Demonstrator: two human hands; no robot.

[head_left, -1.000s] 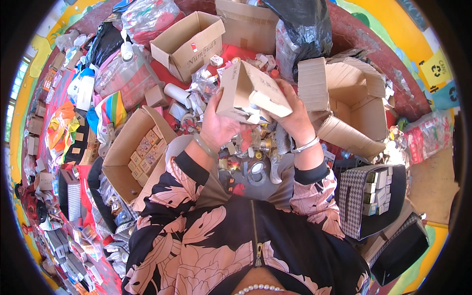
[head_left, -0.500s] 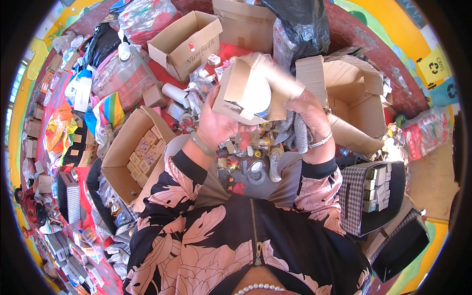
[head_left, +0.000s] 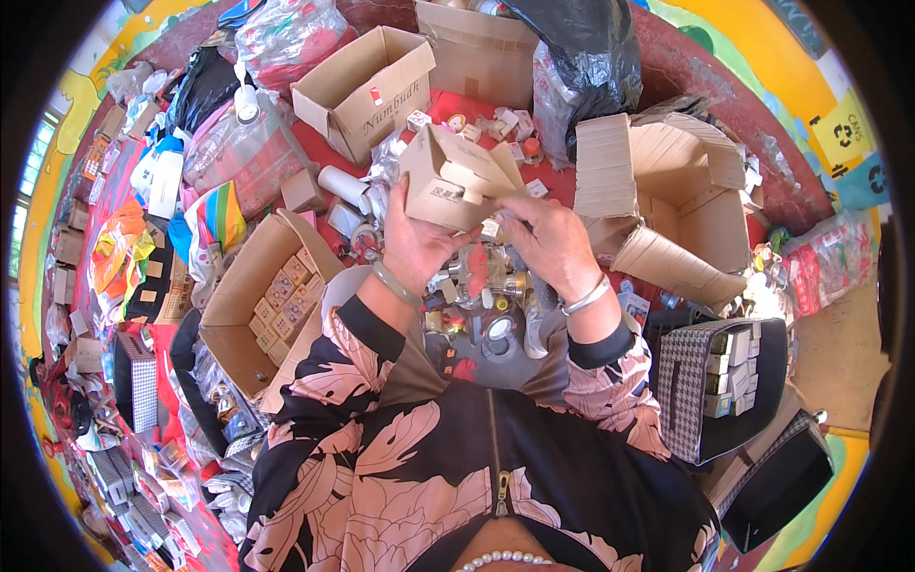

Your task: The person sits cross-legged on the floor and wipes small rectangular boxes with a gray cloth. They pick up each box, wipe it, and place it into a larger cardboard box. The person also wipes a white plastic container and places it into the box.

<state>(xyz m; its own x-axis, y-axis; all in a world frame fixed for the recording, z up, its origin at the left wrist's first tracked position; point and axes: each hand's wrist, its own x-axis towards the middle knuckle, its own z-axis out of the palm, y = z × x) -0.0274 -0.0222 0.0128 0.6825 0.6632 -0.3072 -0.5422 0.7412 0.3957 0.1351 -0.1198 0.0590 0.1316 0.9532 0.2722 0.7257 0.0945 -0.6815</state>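
Observation:
A small brown cardboard box [head_left: 453, 176] is held up in front of me, its top flaps folded over so its contents are hidden. My left hand [head_left: 415, 229] is wrapped round its left side and underneath. At the box's near right corner, my right hand [head_left: 553, 238] is closed, with thumb and fingers on the flap edge. Below the box, on the floor between my knees, lie assorted small items, among them a round pale ring-shaped piece [head_left: 498, 330] and metal-looking parts [head_left: 515, 284].
An open carton of small boxes [head_left: 224, 315] stands to my left. To my right are an open cardboard box [head_left: 686, 191] and a houndstooth fabric bin [head_left: 681, 391] with small boxes. Ahead are a printed carton [head_left: 367, 100] and a black plastic bag [head_left: 596, 57]. Clutter covers the left side.
The box was open, with a white round thing showing inside; its flaps now cover it. The grey cloth by my right hand is gone from view. My right hand moved left and down.

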